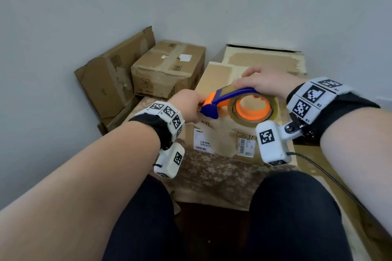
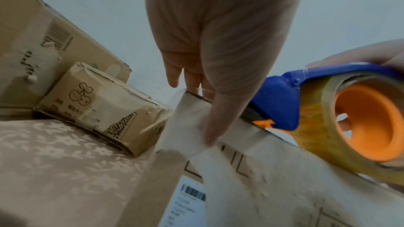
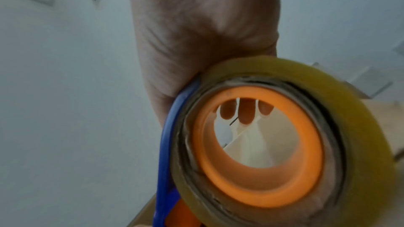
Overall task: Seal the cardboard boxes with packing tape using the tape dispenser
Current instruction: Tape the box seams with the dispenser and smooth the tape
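Head view: my right hand [image 1: 263, 82] grips the dispenser [image 1: 233, 104]; my left hand [image 1: 186, 105] pins tape on the box [image 1: 220, 140]; I should pull straight, low.

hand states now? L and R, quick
Left hand: thumb and fingers press the tape end onto the box corner, fingers fairly straight, gripping nothing.
Right hand: grips the tape dispenser over its roll.

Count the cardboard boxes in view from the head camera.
4: the box being taped under the hands, a closed box behind it at left, a flattened box leaning on the left wall, and a large box at the back. More may be hidden.
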Demonstrator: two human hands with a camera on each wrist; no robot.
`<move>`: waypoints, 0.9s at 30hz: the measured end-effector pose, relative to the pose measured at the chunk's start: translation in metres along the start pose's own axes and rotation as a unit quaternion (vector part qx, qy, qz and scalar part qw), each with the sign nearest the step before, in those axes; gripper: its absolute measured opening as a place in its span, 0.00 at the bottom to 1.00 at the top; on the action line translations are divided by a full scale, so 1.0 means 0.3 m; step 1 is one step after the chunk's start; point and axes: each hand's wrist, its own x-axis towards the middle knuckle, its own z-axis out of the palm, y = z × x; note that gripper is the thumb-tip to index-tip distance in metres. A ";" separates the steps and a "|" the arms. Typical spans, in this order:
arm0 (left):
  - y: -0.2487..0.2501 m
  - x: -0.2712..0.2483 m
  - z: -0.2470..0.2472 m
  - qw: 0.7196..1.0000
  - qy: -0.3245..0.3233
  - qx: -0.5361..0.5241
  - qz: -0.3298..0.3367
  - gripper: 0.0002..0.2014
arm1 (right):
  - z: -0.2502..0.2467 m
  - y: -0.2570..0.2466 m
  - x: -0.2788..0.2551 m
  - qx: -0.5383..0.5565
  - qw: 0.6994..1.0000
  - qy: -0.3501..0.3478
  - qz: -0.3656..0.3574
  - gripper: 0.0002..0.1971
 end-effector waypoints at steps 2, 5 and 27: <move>0.010 0.002 -0.004 1.000 0.000 0.015 -0.003 0.18 | -0.007 0.028 -0.006 0.071 0.997 -0.003 0.019 0.26; 0.021 -0.003 -0.005 1.000 0.008 0.029 -0.002 0.17 | -0.005 0.054 -0.026 0.161 0.986 -0.041 0.032 0.20; 0.069 -0.001 -0.007 0.989 -0.047 0.114 -0.076 0.38 | -0.129 0.181 -0.101 0.060 0.994 -0.080 -0.045 0.19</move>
